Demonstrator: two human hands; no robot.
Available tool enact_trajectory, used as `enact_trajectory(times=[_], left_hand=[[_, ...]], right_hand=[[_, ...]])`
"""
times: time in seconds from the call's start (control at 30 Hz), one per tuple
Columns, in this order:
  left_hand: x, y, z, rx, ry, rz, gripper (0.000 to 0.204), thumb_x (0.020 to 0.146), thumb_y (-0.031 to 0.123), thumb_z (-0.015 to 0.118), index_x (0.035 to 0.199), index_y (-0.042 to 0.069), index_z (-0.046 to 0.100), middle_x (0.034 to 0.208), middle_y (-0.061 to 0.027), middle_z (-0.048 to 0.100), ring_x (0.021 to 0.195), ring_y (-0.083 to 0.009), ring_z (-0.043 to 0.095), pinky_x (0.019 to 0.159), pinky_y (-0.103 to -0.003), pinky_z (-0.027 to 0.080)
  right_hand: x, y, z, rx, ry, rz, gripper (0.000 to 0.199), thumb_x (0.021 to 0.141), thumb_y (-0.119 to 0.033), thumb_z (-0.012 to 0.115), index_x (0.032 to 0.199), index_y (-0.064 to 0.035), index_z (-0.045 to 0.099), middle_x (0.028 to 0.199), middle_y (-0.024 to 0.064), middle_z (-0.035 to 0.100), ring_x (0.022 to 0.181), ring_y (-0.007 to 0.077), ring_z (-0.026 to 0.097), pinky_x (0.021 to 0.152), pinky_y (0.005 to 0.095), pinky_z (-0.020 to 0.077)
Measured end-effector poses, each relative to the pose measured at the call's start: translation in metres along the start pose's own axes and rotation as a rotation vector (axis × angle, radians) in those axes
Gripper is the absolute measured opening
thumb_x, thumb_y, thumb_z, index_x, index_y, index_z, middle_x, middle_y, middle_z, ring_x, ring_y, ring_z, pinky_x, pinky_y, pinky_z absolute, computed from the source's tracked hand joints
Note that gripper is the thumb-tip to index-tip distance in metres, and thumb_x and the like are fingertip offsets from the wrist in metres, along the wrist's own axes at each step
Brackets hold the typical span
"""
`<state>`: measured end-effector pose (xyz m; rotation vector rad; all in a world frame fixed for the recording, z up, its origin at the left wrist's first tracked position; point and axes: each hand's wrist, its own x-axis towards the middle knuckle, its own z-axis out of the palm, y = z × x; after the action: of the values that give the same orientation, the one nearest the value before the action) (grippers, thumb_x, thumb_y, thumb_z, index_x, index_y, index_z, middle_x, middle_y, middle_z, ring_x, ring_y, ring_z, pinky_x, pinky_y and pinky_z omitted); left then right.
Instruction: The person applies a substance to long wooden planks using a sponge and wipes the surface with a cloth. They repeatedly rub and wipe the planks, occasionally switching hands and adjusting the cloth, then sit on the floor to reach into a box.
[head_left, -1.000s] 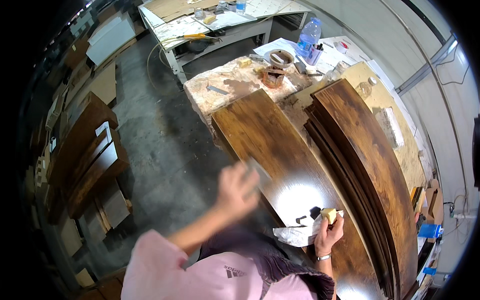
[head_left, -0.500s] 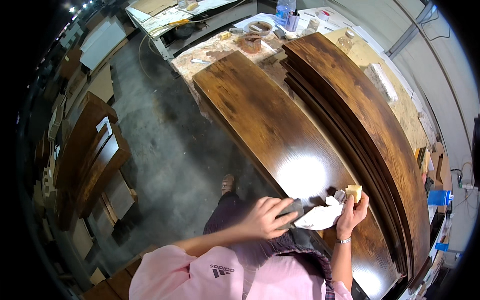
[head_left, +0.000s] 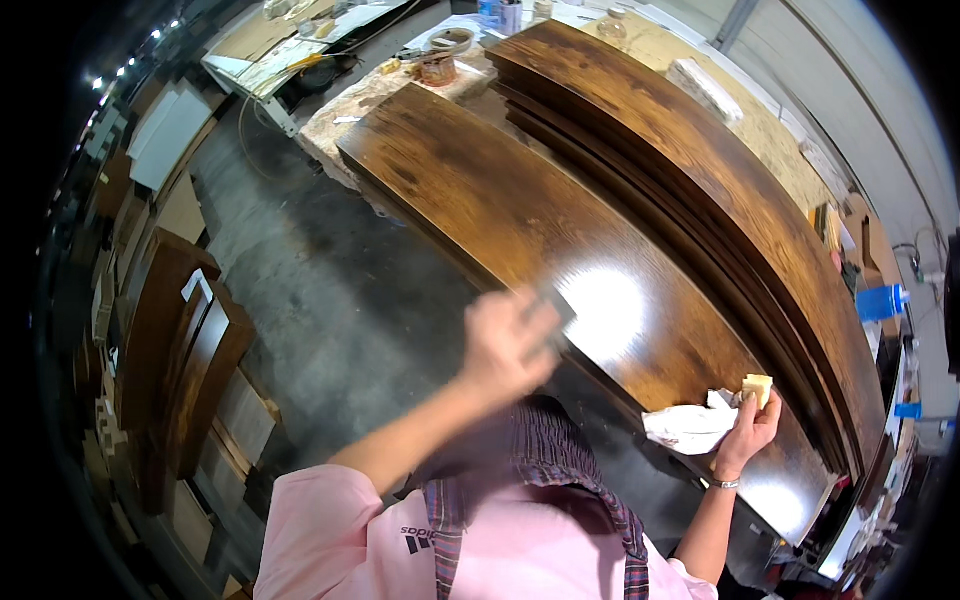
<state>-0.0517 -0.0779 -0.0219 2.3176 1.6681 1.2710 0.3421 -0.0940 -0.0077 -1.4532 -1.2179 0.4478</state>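
Note:
A brown wood-grain board (head_left: 450,190) lies lengthwise on the bench in front of me, with a bright glare on its glossy top. My left hand (head_left: 508,345), smeared by motion, is closed round a dark grey block (head_left: 557,308) that looks like a sanding sponge. It is at the board's near long edge; whether the block touches the surface I cannot tell. Over the board's right end, my right hand (head_left: 748,435) pinches a small cream sponge piece (head_left: 757,388). A crumpled white cloth (head_left: 690,428) hangs from the same hand, over the board's near edge.
Beyond the board stands a stack of similar brown boards (head_left: 640,110). A stained tub (head_left: 437,70) and a round bowl (head_left: 450,42) sit at the bench's far left. More brown pieces (head_left: 215,340) rest at left, across the grey floor (head_left: 300,250). A blue container (head_left: 880,303) is far right.
My left hand has moved up and away from the white cloth, along the board's near edge, with the grey block. My right hand has shifted right with the sponge and cloth. The view has turned somewhat.

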Motion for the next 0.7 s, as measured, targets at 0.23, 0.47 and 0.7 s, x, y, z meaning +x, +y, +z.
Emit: enact_trajectory(times=[0.23, 0.47, 0.7], left_hand=[[-0.057, 0.106, 0.043, -0.116, -0.122, 0.128, 0.052, 0.065, 0.025, 0.075, 0.114, 0.01, 0.066, 0.125, -0.0174, 0.059, 0.109, -0.0321, 0.056, 0.092, -0.049, 0.04], [-0.023, 0.063, 0.046, 0.238, 0.112, -0.205, 0.056, 0.072, 0.029, 0.074, 0.123, 0.008, 0.064, 0.134, -0.0178, 0.054, 0.116, -0.0341, 0.049, 0.093, -0.051, 0.038], [-0.091, 0.215, 0.109, -0.107, -0.084, 0.136, 0.058, 0.067, 0.031, 0.074, 0.122, 0.014, 0.065, 0.129, -0.0137, 0.058, 0.115, -0.031, 0.054, 0.097, -0.05, 0.036]], right_hand=[[-0.045, -0.007, -0.08, 0.025, 0.008, 0.043, 0.016, 0.101, -0.006, 0.055, 0.115, 0.0026, 0.055, 0.099, 0.0036, 0.06, 0.085, 0.008, 0.056, 0.075, 0.0228, 0.0468], [-0.12, -0.011, -0.168, -0.046, -0.013, 0.133, 0.017, 0.098, -0.006, 0.058, 0.113, 0.0026, 0.057, 0.1, 0.0051, 0.063, 0.083, 0.0079, 0.058, 0.074, 0.0217, 0.0474], [-0.162, -0.015, -0.161, 0.049, -0.157, 0.3, 0.014, 0.098, -0.008, 0.059, 0.108, 0.0013, 0.059, 0.093, 0.0015, 0.064, 0.078, 0.006, 0.058, 0.07, 0.022, 0.0481]])
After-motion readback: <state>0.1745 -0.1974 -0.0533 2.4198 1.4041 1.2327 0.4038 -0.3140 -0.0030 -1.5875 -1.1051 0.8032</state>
